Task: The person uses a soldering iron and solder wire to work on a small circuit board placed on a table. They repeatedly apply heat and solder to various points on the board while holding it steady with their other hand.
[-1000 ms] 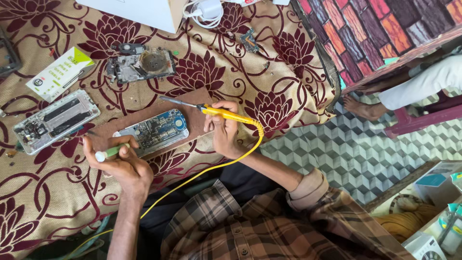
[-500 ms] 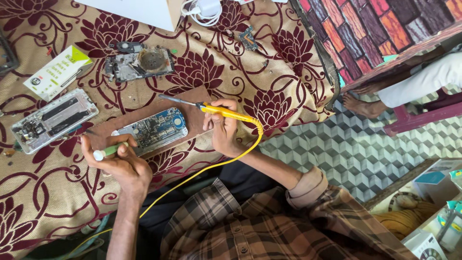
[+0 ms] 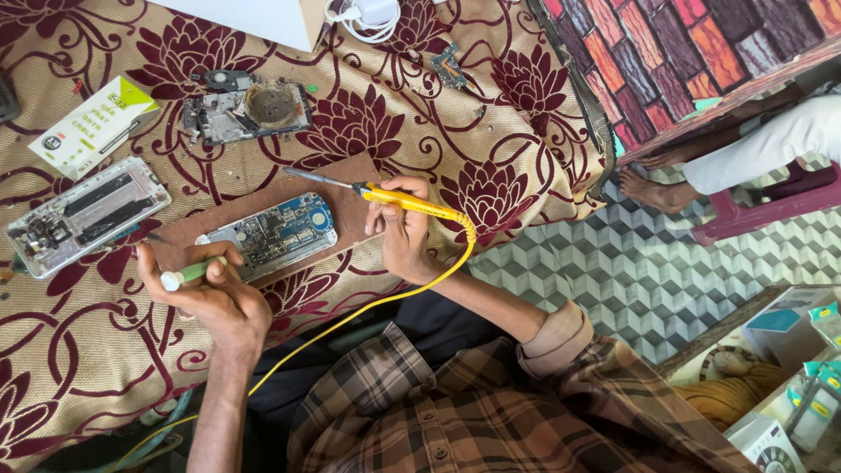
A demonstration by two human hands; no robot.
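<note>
- Your right hand grips a yellow soldering iron, fingers closed around its handle; the metal tip points left and hangs just above the far edge of a brown board.
- A yellow cord runs from the iron's handle, loops past your right wrist and trails down toward your lap.
- Your left hand holds a small green and white tube, fingers curled shut around it, its white end pointing left.
- A blue phone circuit board lies on the brown board, between your two hands and just beside the tube.
- The brown board rests on a table covered with a beige cloth patterned with dark red flowers.
- To the left of the brown board lies an opened silver phone frame, well apart from your hands.
- Farther away sits another stripped phone body with a round coil showing.
- A green and white packet lies near the table's left side.
- A white charger with coiled cable sits at the far edge.
- You wear a brown plaid shirt, sleeve rolled at the right forearm.
- At the right, past the table, another person's bare foot and pale trouser leg rest on a grey tiled floor.
</note>
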